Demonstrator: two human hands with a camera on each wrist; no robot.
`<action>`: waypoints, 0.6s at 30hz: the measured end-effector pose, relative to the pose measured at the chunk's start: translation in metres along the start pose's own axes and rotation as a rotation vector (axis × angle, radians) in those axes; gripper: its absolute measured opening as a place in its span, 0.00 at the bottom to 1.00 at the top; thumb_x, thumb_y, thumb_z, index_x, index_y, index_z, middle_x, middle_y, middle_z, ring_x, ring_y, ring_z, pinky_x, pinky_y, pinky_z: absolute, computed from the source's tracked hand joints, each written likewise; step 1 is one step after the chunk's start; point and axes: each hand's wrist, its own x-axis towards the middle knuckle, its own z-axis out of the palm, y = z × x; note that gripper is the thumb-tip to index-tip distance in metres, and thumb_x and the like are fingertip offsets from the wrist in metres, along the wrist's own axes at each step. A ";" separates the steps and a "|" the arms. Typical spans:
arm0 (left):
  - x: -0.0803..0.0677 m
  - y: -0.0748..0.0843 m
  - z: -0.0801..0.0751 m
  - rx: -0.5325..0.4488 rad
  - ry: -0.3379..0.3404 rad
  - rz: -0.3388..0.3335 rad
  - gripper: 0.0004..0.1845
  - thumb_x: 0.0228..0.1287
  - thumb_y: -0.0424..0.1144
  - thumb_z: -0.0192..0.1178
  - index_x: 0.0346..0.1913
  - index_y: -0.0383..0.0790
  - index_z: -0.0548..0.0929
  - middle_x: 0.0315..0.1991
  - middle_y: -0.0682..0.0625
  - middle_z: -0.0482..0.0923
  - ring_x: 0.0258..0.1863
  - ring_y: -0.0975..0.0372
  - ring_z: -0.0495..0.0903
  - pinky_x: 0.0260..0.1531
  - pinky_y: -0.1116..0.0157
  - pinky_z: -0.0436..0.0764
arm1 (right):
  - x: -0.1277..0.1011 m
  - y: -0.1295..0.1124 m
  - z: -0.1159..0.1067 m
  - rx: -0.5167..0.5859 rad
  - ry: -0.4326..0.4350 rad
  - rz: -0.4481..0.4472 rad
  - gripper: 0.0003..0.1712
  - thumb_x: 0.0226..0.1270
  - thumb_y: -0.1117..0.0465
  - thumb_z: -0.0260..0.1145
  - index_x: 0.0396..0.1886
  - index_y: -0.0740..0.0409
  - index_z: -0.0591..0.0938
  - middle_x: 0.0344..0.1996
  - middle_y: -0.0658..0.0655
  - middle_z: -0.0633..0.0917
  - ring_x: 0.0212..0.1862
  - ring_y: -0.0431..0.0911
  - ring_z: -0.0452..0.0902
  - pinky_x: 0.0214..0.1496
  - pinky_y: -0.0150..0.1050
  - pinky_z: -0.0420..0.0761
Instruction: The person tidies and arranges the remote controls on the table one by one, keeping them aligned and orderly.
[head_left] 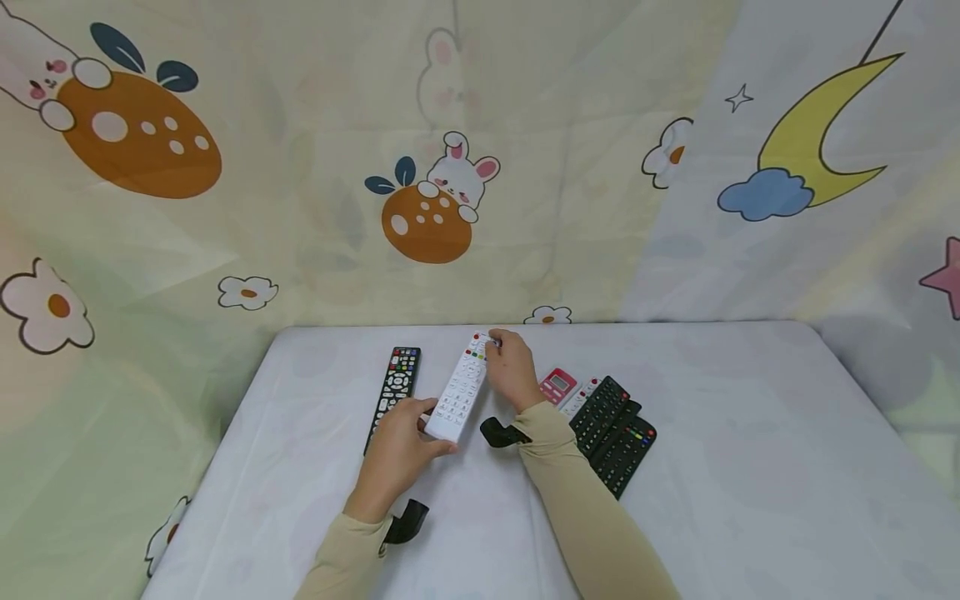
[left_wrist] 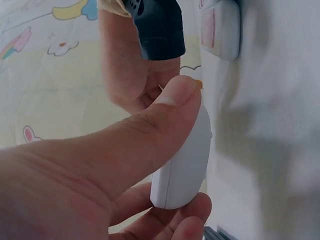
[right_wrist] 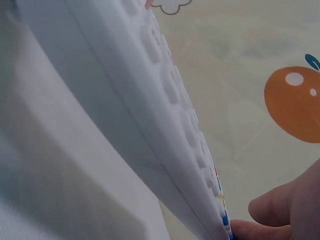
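Observation:
A white remote control [head_left: 459, 392] with rows of pale buttons and a few coloured ones is held tilted over the table between both hands. My left hand [head_left: 401, 450] grips its near end, thumb on one side and fingers on the other, as the left wrist view also shows. At the far end, my right hand [head_left: 513, 371] pinches the right edge by the coloured buttons. The right wrist view shows the remote's long side close up, with fingertips [right_wrist: 265, 212] at its top end. Just left of it lies a black remote [head_left: 397, 379], partly covered by my left hand.
Right of my right forearm, several items lie side by side: a red device with a small screen [head_left: 558, 385], another white remote [head_left: 579, 398] and black remotes [head_left: 628, 454]. All rest on a white-covered table [head_left: 750, 467]. Behind hangs a printed curtain [head_left: 570, 192].

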 end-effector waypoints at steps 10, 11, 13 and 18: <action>-0.004 -0.003 -0.004 -0.003 0.026 -0.026 0.37 0.38 0.39 0.84 0.56 0.31 0.84 0.36 0.49 0.78 0.29 0.63 0.74 0.28 0.66 0.73 | 0.005 -0.006 0.016 -0.040 -0.010 -0.074 0.21 0.75 0.65 0.55 0.61 0.71 0.79 0.57 0.70 0.80 0.62 0.59 0.74 0.65 0.51 0.71; -0.005 -0.003 -0.004 -0.004 0.027 -0.028 0.37 0.38 0.39 0.84 0.56 0.31 0.84 0.36 0.49 0.79 0.29 0.63 0.74 0.28 0.66 0.73 | 0.006 -0.007 0.017 -0.043 -0.013 -0.078 0.21 0.75 0.65 0.55 0.61 0.72 0.79 0.57 0.70 0.80 0.62 0.59 0.74 0.65 0.51 0.71; -0.006 -0.003 -0.004 0.000 0.030 -0.037 0.38 0.38 0.39 0.84 0.57 0.31 0.83 0.37 0.48 0.79 0.29 0.63 0.75 0.28 0.66 0.74 | 0.007 -0.007 0.020 -0.047 -0.020 -0.084 0.21 0.75 0.65 0.55 0.61 0.72 0.79 0.57 0.70 0.80 0.61 0.59 0.75 0.65 0.51 0.71; -0.008 -0.004 -0.004 0.021 0.040 -0.057 0.38 0.39 0.39 0.84 0.57 0.30 0.83 0.38 0.47 0.78 0.28 0.63 0.74 0.27 0.66 0.73 | 0.009 -0.010 0.024 -0.032 -0.065 -0.080 0.21 0.76 0.65 0.54 0.62 0.72 0.77 0.58 0.70 0.79 0.60 0.58 0.76 0.63 0.51 0.73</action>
